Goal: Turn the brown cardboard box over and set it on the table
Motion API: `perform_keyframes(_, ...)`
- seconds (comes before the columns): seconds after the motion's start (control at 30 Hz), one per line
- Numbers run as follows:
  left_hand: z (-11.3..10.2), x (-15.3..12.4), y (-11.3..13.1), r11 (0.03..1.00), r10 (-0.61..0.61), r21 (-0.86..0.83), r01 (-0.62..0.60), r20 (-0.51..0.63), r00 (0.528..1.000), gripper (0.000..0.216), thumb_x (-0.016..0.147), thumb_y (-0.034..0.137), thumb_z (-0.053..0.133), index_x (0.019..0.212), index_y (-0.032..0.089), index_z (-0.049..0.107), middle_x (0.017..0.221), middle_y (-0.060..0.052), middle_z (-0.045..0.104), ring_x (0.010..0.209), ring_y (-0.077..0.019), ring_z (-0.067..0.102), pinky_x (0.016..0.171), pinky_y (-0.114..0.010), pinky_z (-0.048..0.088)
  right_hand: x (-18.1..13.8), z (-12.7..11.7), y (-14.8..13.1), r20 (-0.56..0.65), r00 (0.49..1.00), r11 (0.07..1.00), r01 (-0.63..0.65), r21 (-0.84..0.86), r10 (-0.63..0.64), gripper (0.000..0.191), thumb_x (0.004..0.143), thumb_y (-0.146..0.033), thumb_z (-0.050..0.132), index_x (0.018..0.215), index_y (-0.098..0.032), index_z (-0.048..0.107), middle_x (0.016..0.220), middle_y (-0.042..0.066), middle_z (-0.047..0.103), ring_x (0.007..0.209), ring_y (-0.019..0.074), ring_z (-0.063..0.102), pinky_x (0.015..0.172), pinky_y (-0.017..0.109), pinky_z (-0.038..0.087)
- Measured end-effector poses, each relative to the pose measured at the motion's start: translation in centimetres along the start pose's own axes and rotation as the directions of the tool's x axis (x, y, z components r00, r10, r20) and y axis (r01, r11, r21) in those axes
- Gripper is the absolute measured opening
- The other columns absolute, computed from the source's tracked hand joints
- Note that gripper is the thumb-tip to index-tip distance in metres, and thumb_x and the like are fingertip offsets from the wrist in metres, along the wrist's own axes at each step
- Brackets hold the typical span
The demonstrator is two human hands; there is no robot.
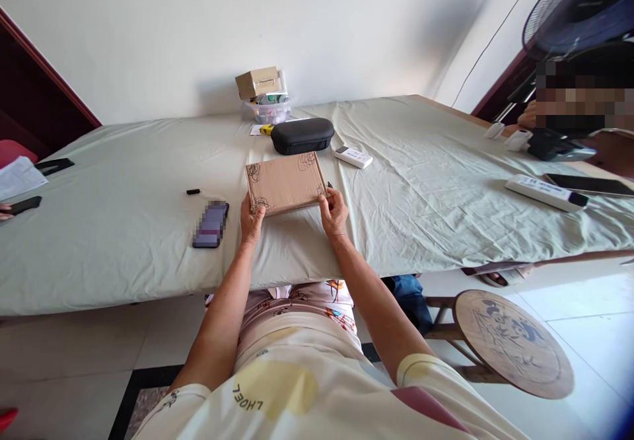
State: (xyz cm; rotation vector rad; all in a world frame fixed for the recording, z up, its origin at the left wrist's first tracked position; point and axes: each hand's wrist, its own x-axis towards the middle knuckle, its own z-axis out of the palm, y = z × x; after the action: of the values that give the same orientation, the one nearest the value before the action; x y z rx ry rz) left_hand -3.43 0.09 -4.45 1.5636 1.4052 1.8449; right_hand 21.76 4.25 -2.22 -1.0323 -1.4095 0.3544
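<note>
A flat brown cardboard box [284,182] with black scribbles at its corners is held between my two hands above the cloth-covered table. My left hand [251,223] grips its near left corner, thumb on top. At the near right corner my right hand [335,213] is closed on the box, with its thumb on the top edge. A small dark tip pokes out beside my right fingers; what it belongs to is hidden. Left of the box lie a black pen cap [193,191] and a phone [211,224]. Just behind the box sits a black zip case [302,136].
A white handheld device [353,156] lies right of the case. By the wall, a plastic basket [268,111] carries a small carton [257,82]. At right are another white device [546,193], another person's arm and a fan [577,14]. A wooden stool [514,343] stands below.
</note>
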Motion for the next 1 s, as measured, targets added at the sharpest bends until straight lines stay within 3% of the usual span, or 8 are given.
perform_keyframes(0.2, 0.5, 0.1, -0.2, 0.98, -0.151, 0.128, 0.151, -0.01, 0.988, 0.068, 0.093, 0.076, 0.053, 0.127, 0.019, 0.068, 0.123, -0.015, 0.073, 0.126, -0.0332, 0.066, 0.113, -0.047, 0.049, 0.1, 0.2, 0.3, -0.005, 0.997, 0.993, -0.083, -0.079, 0.083, 0.032, 0.097, -0.053, 0.055, 0.094, -0.022, 0.063, 0.057, -0.007, 0.052, 0.052, 0.0115, 0.048, 0.058, 0.025, 0.036)
perform_keyframes(0.33, 0.9, -0.3, 0.2, 0.97, -0.127, 0.2, 0.137, -0.062, 0.99, 0.071, 0.096, 0.067, 0.055, 0.145, 0.016, 0.055, 0.14, -0.021, 0.066, 0.133, -0.0354, 0.062, 0.118, -0.05, 0.046, 0.0, 0.3, 0.3, 0.007, 0.996, 0.99, -0.091, -0.107, 0.093, 0.028, 0.097, -0.05, 0.056, 0.095, -0.022, 0.063, 0.06, -0.006, 0.056, 0.054, 0.0119, 0.05, 0.059, 0.025, 0.037)
perform_keyframes(0.47, 1.7, -1.1, 1.6, 0.925, 0.037, 0.377, 0.04, -0.194, 0.98, 0.077, 0.095, 0.055, 0.062, 0.158, 0.015, 0.044, 0.163, -0.025, 0.044, 0.157, -0.0395, 0.037, 0.132, -0.056, 0.024, 0.0, 0.3, 0.5, -0.036, 0.997, 0.987, -0.072, -0.141, 0.068, 0.028, 0.097, -0.049, 0.056, 0.102, -0.022, 0.064, 0.068, -0.003, 0.061, 0.062, 0.0151, 0.056, 0.065, 0.028, 0.045)
perform_keyframes(0.57, 2.7, -1.6, 3.0, 0.892, 0.149, 0.436, -0.12, -0.035, 0.988, 0.062, 0.094, 0.046, 0.066, 0.151, 0.022, 0.058, 0.17, -0.018, 0.038, 0.164, -0.0387, 0.021, 0.135, -0.059, 0.008, 0.1, 0.3, 0.6, -0.116, 0.993, 0.986, 0.013, -0.169, -0.033, 0.033, 0.098, -0.047, 0.054, 0.115, -0.021, 0.065, 0.087, 0.005, 0.068, 0.077, 0.02, 0.063, 0.077, 0.036, 0.053)
perform_keyframes(0.67, 3.7, -1.8, 3.8, 0.89, 0.17, 0.402, -0.216, 0.148, 0.974, 0.055, 0.092, 0.038, 0.068, 0.147, 0.029, 0.063, 0.171, -0.013, 0.039, 0.166, -0.0387, 0.016, 0.132, -0.066, -0.002, 0.0, 0.1, 0.1, -0.12, 0.976, 0.954, 0.146, -0.262, -0.183, 0.038, 0.101, -0.045, 0.049, 0.126, -0.021, 0.065, 0.111, 0.014, 0.07, 0.103, 0.0271, 0.066, 0.096, 0.047, 0.053)
perform_keyframes(0.73, 4.1, -1.9, 4.0, 0.888, 0.161, 0.398, -0.231, 0.201, 0.966, 0.057, 0.091, 0.035, 0.068, 0.148, 0.031, 0.063, 0.171, -0.013, 0.04, 0.166, -0.0399, 0.015, 0.13, -0.07, -0.007, -0.4, 0.1, -0.7, -0.034, 0.963, 0.906, 0.238, -0.351, -0.267, 0.04, 0.103, -0.042, 0.048, 0.133, -0.022, 0.066, 0.126, 0.017, 0.069, 0.121, 0.031, 0.063, 0.107, 0.052, 0.047)
perform_keyframes(0.83, 4.3, -1.9, 3.8, 0.88, 0.154, 0.415, -0.232, 0.214, 0.965, 0.057, 0.091, 0.036, 0.069, 0.148, 0.032, 0.063, 0.169, -0.013, 0.043, 0.166, -0.0406, 0.015, 0.128, -0.071, -0.009, -1.3, 0.9, -2.3, 0.2, 0.919, 0.814, 0.394, -0.427, -0.34, 0.044, 0.104, -0.038, 0.05, 0.143, -0.026, 0.064, 0.146, 0.015, 0.064, 0.14, 0.0331, 0.054, 0.12, 0.055, 0.035)
perform_keyframes(1.0, 4.3, -1.9, 3.4, 0.875, 0.144, 0.431, -0.222, 0.207, 0.968, 0.056, 0.09, 0.031, 0.068, 0.146, 0.031, 0.065, 0.167, -0.014, 0.046, 0.165, -0.0407, 0.018, 0.129, -0.07, -0.008, -2.7, 3.2, -3.7, 0.465, 0.827, 0.725, 0.527, -0.443, -0.317, 0.054, 0.104, -0.037, 0.053, 0.157, -0.031, 0.053, 0.165, 0.01, 0.051, 0.157, 0.0335, 0.039, 0.13, 0.059, 0.018)
